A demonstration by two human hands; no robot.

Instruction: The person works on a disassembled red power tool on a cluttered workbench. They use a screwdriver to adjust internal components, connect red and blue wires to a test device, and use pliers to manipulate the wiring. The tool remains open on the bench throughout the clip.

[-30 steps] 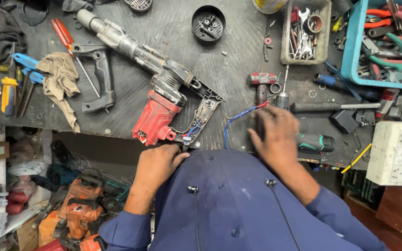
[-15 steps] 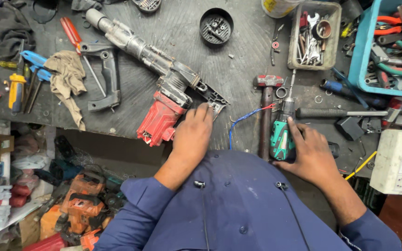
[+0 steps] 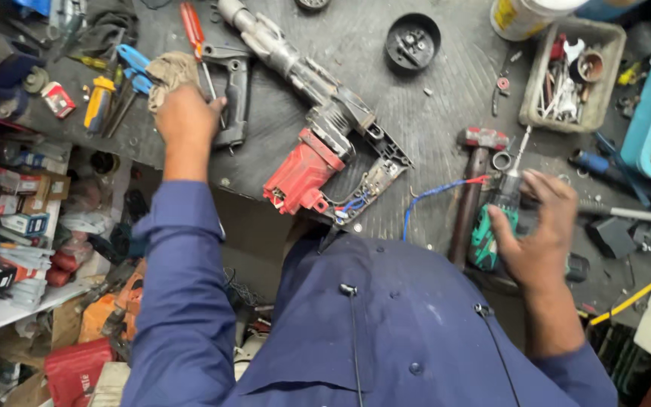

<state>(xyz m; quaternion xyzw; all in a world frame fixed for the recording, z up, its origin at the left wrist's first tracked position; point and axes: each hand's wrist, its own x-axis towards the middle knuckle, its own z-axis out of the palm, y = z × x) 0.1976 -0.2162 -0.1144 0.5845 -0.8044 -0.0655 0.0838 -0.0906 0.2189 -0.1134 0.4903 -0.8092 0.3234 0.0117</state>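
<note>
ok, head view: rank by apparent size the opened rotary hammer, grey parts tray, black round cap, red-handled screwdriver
1. Opened rotary hammer, largest by far.
2. Grey parts tray.
3. Black round cap and red-handled screwdriver: too close to call; the screwdriver is longer but thin.

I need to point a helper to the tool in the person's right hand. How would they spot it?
Start at the big red-and-grey power tool lying opened. Right of it, beside a hammer, the right hand grips a screwdriver, the only green-and-black handle there.
</note>
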